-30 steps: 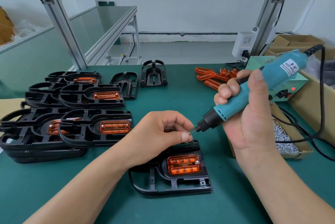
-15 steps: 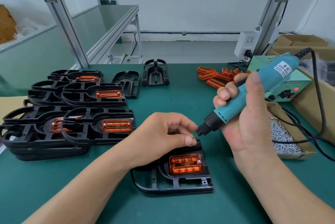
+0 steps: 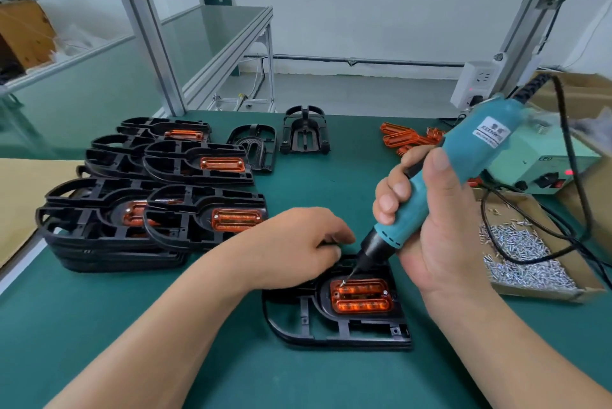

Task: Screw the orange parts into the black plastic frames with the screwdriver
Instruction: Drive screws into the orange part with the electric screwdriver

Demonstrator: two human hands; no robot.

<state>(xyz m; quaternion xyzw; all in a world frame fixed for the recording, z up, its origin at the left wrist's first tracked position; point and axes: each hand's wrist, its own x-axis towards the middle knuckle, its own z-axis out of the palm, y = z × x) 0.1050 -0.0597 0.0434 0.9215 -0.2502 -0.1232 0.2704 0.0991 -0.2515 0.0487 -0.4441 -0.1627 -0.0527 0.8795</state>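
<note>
Here, screwdriver [image 3: 477, 137] in right grip [image 3: 440, 236], tip on orange part [image 3: 362, 297]; left grip [image 3: 298, 243] atop black frame [image 3: 318, 319], hold unclear.

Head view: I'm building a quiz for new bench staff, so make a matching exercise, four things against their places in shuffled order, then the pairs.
Things
1. electric screwdriver
2. loose screws
3. loose orange parts
4. finished black frames

Places
A. stacked on the left of the green mat
B. in the cardboard tray
C. gripped in the right hand
D. piled on the mat's far side

Pairs: 1-C, 2-B, 3-D, 4-A
</note>
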